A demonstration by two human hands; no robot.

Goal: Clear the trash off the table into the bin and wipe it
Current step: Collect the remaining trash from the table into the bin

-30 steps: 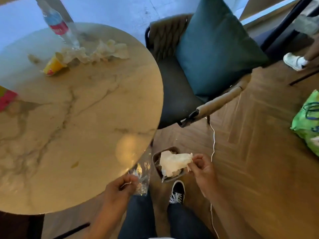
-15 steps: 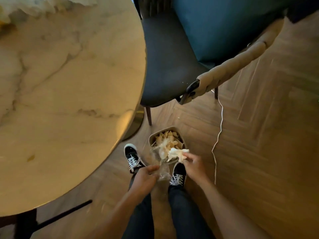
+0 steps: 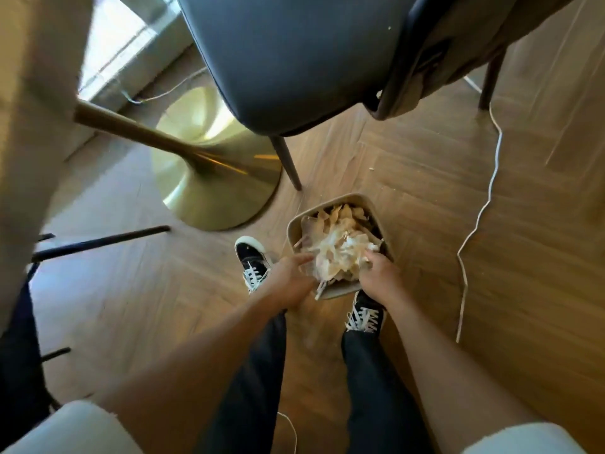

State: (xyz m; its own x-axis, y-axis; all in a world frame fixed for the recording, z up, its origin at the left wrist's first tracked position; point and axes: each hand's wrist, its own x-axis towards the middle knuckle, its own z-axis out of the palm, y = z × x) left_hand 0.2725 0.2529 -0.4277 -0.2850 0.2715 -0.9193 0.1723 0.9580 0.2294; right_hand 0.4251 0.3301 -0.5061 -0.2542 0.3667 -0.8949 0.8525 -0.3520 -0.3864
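Two forearms are reaching down between my dark trouser legs toward the floor. I am seeing the left hand at the near left rim of the bin, its fingers stretched almost straight and pointing into the crumpled paper trash; I cannot tell whether it is gripping the clear plastic film there. My right hand is pressing into the near right side of the same heap, fingers bent down among the tissue, and I cannot tell how tightly they are closing on it. One black sneaker is standing just left of the bin, the other just below it. All of the paper I can see is lying inside the beige bin, piled to the rim.

Beyond the bin, the brass table base is standing on the herringbone wood floor, with the dark chair seat overhanging at the top and a white cable trailing along the right.

Compared with half a second ago, both hands are lower and into the bin, the tissue is no longer hanging above it, and the marble tabletop is sliding out to the left edge of view.
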